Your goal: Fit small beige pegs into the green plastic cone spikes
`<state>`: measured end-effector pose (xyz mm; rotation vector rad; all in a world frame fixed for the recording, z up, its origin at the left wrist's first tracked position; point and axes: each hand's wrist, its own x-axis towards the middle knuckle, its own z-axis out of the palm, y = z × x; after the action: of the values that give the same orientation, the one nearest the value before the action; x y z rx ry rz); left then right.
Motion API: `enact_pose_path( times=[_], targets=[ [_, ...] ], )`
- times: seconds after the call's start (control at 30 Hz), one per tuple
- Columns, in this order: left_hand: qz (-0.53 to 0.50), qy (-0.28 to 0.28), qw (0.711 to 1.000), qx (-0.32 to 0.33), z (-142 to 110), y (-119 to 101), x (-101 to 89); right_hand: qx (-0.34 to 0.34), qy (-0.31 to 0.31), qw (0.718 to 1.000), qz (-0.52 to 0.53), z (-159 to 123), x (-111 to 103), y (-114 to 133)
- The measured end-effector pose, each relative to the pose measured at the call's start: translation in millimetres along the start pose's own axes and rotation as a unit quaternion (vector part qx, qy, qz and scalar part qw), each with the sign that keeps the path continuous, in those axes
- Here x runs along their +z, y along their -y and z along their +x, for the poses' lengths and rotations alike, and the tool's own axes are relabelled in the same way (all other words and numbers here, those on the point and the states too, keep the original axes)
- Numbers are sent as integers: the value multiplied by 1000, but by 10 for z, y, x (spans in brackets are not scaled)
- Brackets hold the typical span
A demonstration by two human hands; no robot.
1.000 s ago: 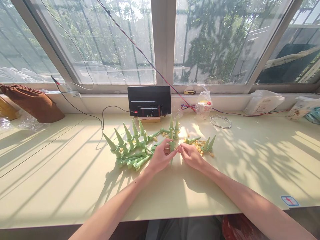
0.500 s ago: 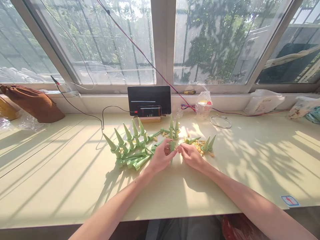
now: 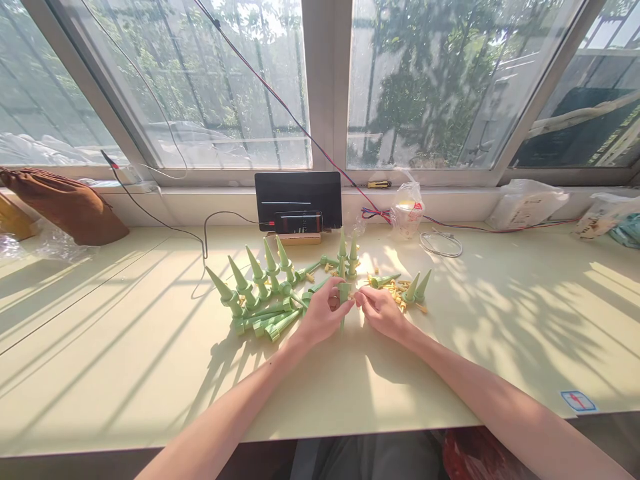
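My left hand point(image 3: 323, 315) grips a green plastic cone spike point(image 3: 344, 301), wide end up and tip pointing down toward the table. My right hand point(image 3: 383, 311) is pinched at the cone's rim, its fingertips pressed together on a small yellow piece I can barely make out. Left of my hands stand and lie several finished green cones point(image 3: 255, 293). Behind my right hand lie more green cones point(image 3: 417, 287) among scattered small yellow parts point(image 3: 395, 288).
A pale yellow table point(image 3: 150, 360) runs under a wide window. A black tablet point(image 3: 299, 199) with a phone point(image 3: 299, 222) leans at the back, cables trailing. A plastic bag point(image 3: 407, 210), a coiled white cable point(image 3: 441, 244) and a brown pouch point(image 3: 65, 207) sit along the sill.
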<state>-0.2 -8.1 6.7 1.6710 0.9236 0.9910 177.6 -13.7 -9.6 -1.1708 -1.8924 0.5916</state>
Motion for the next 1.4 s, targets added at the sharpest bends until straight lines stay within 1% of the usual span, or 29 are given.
enact_pose_path(
  times=[0.17, 0.47, 0.6, 0.73, 0.87, 1.07, 1.2, 1.4],
  targets=[
    [2, 1, 1000, 3, 6, -1, -1, 4, -3, 1000, 7, -5, 1, -6],
    [-25, -5, 1000, -7, 9, -6, -2, 18, -5, 1000, 23, 2, -9, 33],
    [-42, -10, 999, -3, 12, -11, -9, 28, 11, 998, 52, -4, -29, 77],
    [-44, -18, 999, -7, 13, -38, -11, 22, 28, 996, 85, -11, -50, 109],
    [-38, -16, 999, -16, 6, -56, -11, 20, 32, 997, 69, -12, -64, 118],
    [-61, 3, 998, -20, 0, -56, -19, 21, 36, 998, 47, -18, -64, 105],
    [-51, 0, 998, -33, -2, -63, -22, 25, 37, 998, 42, -19, -54, 82],
    [-28, -2, 999, -26, -8, -81, -16, 28, 36, 998, 40, -19, -40, 57]
  ],
)
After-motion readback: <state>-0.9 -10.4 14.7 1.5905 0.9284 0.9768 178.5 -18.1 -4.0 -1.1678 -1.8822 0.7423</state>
